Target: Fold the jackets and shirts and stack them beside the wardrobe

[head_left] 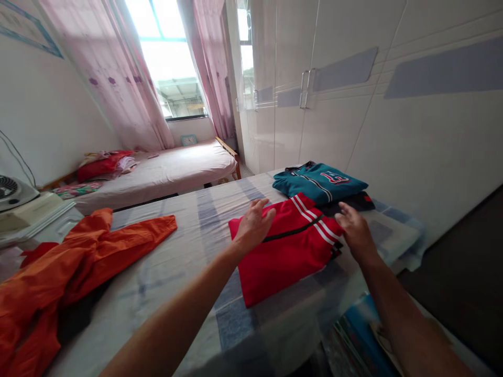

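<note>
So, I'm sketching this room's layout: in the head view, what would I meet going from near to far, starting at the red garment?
Red folded garment → teal folded garment → far bed with the pale pink sheet → window.

Sheer pink curtains [118, 78] flank a bright glass window [167, 63] ahead of me. A glossy white wardrobe [288, 125] stands to my right, a grey fan [18, 196] to my left.

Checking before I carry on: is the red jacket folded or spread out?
Folded: the red jacket lies as a compact block with a fairly straight near edge, and no sleeve stretches out from it.
</note>
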Tool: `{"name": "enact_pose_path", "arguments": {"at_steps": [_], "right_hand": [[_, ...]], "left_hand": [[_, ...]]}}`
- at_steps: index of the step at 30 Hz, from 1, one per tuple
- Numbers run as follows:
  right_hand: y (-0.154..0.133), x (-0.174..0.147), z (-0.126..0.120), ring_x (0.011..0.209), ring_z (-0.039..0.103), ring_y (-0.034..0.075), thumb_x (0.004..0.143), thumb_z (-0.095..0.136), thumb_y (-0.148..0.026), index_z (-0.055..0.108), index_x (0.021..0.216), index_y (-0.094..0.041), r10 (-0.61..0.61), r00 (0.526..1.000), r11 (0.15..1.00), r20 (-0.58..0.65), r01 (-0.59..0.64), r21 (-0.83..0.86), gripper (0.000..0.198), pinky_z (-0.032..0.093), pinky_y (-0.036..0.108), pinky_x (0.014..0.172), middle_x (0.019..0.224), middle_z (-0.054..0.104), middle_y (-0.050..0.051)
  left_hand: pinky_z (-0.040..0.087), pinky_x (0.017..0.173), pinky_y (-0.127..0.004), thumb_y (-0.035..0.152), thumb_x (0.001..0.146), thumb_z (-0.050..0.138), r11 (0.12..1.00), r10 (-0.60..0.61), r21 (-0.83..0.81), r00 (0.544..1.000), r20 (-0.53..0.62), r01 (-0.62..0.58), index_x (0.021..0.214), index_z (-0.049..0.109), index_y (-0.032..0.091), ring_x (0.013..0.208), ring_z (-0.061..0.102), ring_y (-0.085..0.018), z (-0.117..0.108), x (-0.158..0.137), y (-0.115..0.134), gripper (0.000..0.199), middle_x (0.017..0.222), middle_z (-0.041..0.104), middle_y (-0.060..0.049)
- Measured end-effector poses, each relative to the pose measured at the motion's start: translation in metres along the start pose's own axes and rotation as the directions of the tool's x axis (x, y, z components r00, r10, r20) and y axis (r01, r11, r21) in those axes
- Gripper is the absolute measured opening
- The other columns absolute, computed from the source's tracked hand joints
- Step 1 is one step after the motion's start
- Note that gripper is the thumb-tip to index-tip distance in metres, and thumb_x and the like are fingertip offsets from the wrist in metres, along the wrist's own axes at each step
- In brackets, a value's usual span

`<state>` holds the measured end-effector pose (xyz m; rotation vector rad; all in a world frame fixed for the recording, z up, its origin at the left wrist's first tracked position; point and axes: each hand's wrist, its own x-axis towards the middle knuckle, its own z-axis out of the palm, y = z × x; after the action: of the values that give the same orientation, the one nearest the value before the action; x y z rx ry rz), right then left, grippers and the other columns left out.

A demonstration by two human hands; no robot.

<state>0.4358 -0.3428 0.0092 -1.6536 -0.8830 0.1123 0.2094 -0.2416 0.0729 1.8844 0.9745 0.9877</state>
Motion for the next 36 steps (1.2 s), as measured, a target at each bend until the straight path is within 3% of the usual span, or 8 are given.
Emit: {"name": "enact_pose_path", "arguments": {"at_steps": [4,6,9,14,20,28,33,36], "right_hand": [[0.037,-0.019,-0.035,0.118,0.052,0.026,0.078,0.050,-0.036,0.053,0.123,-0.020,0.062,0.988,0.994,-0.143,-0.075,-0.084,0.048,0.040,0.045,0.100,0.126,0.056,0.011],[0.039,-0.042,-0.043,0.114,0.055,0.025,0.078,0.051,-0.037,0.054,0.121,-0.022,0.073,0.989,0.994,-0.127,-0.083,-0.074,0.045,0.043,0.044,0.096,0.123,0.058,0.010],[0.023,-0.081,-0.043,0.103,0.060,0.024,0.079,0.053,-0.040,0.056,0.114,-0.023,0.106,0.991,0.992,-0.080,-0.110,-0.058,0.039,0.048,0.042,0.088,0.113,0.062,0.009],[-0.019,-0.131,-0.028,0.090,0.063,0.021,0.083,0.050,-0.044,0.055,0.109,-0.026,0.102,0.992,0.995,0.069,-0.102,-0.009,0.032,0.052,0.034,0.076,0.104,0.064,0.007],[-0.046,-0.129,-0.008,0.104,0.059,0.022,0.082,0.052,-0.046,0.050,0.121,-0.028,0.075,0.950,0.992,0.303,-0.101,0.070,0.042,0.047,0.038,0.091,0.121,0.058,0.007],[-0.101,-0.078,-0.002,0.103,0.061,0.024,0.072,0.068,-0.040,0.051,0.124,-0.021,0.227,0.748,0.834,0.624,-0.480,0.272,0.057,0.052,0.037,0.081,0.120,0.062,0.012],[-0.136,-0.065,0.047,0.093,0.066,0.023,0.070,0.068,-0.024,0.062,0.101,-0.018,0.065,0.572,0.531,0.818,-0.714,0.457,0.032,0.051,0.042,0.085,0.097,0.070,0.008],[-0.155,-0.054,0.090,0.083,0.066,0.020,0.067,0.068,-0.017,0.065,0.084,-0.017,-0.109,0.551,0.426,0.827,-0.726,0.540,0.017,0.050,0.042,0.088,0.083,0.071,0.003]], "left_hand": [[0.027,0.109,-0.042,0.030,0.076,0.060,0.989,-0.142,0.023,0.978,-0.155,0.147,0.120,0.054,0.016,0.131,0.038,-0.029,-0.036,-0.030,-0.048,0.046,0.137,0.045,-0.015],[0.031,0.107,-0.041,0.033,0.075,0.063,0.929,-0.358,-0.172,0.912,-0.199,0.327,0.122,0.050,0.018,0.131,0.038,-0.028,-0.051,-0.049,-0.063,0.052,0.140,0.042,-0.015],[0.045,0.093,-0.035,0.033,0.073,0.065,0.743,-0.580,-0.450,0.812,-0.062,0.495,0.105,0.056,0.016,0.116,0.053,-0.025,-0.059,-0.070,-0.069,0.037,0.124,0.056,-0.015],[0.050,0.053,-0.021,0.030,0.068,0.072,0.566,-0.603,-0.579,0.774,0.196,0.587,0.085,0.063,0.014,0.063,0.064,-0.013,-0.041,-0.072,-0.058,0.025,0.081,0.070,-0.006],[0.053,0.050,-0.026,0.011,0.061,0.070,0.481,-0.612,-0.633,0.749,0.253,0.607,0.071,0.060,0.013,0.049,0.062,-0.016,-0.022,-0.042,-0.037,0.014,0.056,0.066,-0.005],[0.050,0.047,-0.023,0.004,0.055,0.066,0.670,-0.386,-0.617,0.904,0.184,0.412,0.075,0.062,0.013,0.047,0.060,-0.014,-0.073,-0.015,0.058,0.022,0.056,0.063,0.000],[0.048,0.048,-0.027,0.006,0.059,0.062,0.974,-0.067,-0.206,0.986,0.154,0.098,0.081,0.066,0.014,0.049,0.058,-0.016,-0.112,-0.022,0.103,0.023,0.057,0.061,0.000],[0.049,0.062,-0.031,0.002,0.058,0.062,0.965,0.211,0.123,0.966,0.149,-0.229,0.087,0.070,0.016,0.059,0.060,-0.019,-0.121,-0.030,0.117,0.034,0.063,0.064,-0.001]]}}
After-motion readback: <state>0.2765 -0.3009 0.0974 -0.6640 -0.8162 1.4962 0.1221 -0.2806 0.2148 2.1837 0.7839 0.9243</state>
